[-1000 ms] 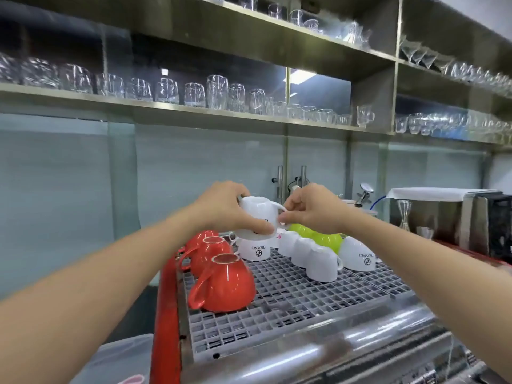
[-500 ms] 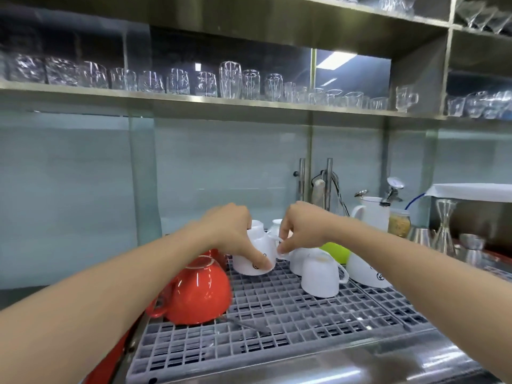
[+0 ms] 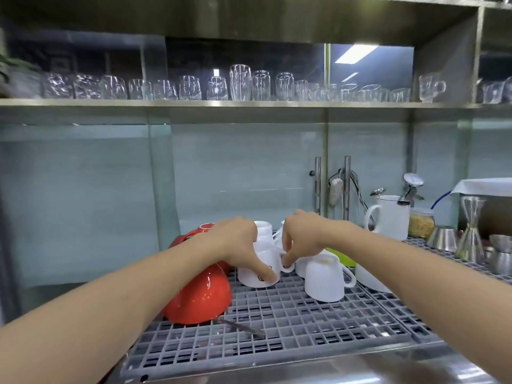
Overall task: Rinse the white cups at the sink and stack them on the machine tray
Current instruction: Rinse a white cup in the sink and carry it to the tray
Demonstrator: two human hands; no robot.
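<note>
A: What sits on the grey plastic grid tray point(image 3: 277, 322)?
B: Glossy upside-down cups: white ones centre, a rounded red cup point(image 3: 202, 297) at the left edge, touching the forearm. The tray's near half is open.
A: And the hands?
B: The left hand point(image 3: 238, 245) curls over a white cup point(image 3: 259, 268) standing on the grid; the right hand point(image 3: 302, 236) pinches its handle from above.

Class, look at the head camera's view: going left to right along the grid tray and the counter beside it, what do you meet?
Red cup → white cup held by both hands → upturned white cup → green cup → white jug → jar → steel jigger.
</note>
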